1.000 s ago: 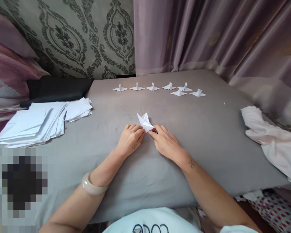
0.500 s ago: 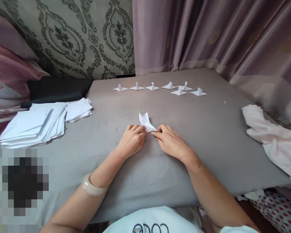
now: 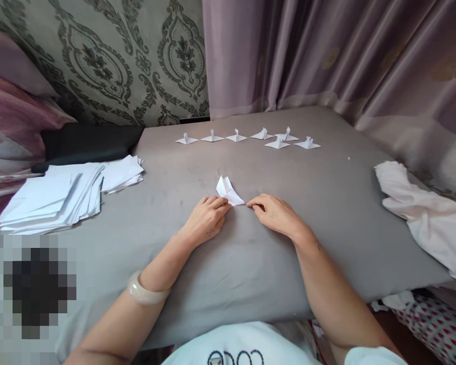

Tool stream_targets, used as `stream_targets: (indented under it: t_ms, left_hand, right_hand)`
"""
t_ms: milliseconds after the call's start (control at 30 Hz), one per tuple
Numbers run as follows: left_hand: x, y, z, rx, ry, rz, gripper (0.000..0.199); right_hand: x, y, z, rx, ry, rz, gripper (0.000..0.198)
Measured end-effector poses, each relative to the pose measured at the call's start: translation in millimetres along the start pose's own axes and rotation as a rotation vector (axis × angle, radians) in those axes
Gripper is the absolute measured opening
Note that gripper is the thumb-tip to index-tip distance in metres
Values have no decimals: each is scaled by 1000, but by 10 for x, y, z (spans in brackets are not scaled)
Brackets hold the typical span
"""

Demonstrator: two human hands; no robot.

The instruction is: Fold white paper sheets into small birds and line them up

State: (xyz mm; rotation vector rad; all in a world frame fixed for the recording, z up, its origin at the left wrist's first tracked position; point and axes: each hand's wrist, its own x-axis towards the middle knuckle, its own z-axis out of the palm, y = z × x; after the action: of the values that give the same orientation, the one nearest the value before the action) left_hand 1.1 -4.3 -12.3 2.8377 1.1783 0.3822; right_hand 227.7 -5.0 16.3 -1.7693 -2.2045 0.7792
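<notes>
Fingers (image 3: 219, 203) of our left hand (image 3: 208, 218) pinch the folded paper (image 3: 230, 193) on the grey worktop (image 3: 167, 180); our right hand (image 3: 276, 216), nearly closed, is at its right tip, its hold unclear to us. Beyond sit seven paper birds (image 3: 236, 137).

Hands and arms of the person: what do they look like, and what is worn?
The left hand and right hand are bare, each with small dark dots on its back. A pale, thick bangle rings the left forearm. The right arm has a short, pale sleeve, matching the shirt; no left sleeve shows.
</notes>
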Motion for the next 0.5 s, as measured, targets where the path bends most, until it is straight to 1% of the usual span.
stream_targets:
  t_ms: [67, 300, 433, 500]
  left_hand:
    - [11, -2, -6, -22, -14, -7, 33]
    - [40, 7, -17, -76, -39, -38, 35]
    - [46, 18, -19, -67, -43, -35, 40]
    - [51, 23, -21, -59, -48, -37, 43]
  right_hand:
    - [14, -4, 8, 20, 13, 24, 33]
    - [33, -44, 19, 59, 55, 38, 32]
    - [55, -71, 51, 66, 89, 66, 32]
    - [69, -81, 83, 72, 114, 51, 32]
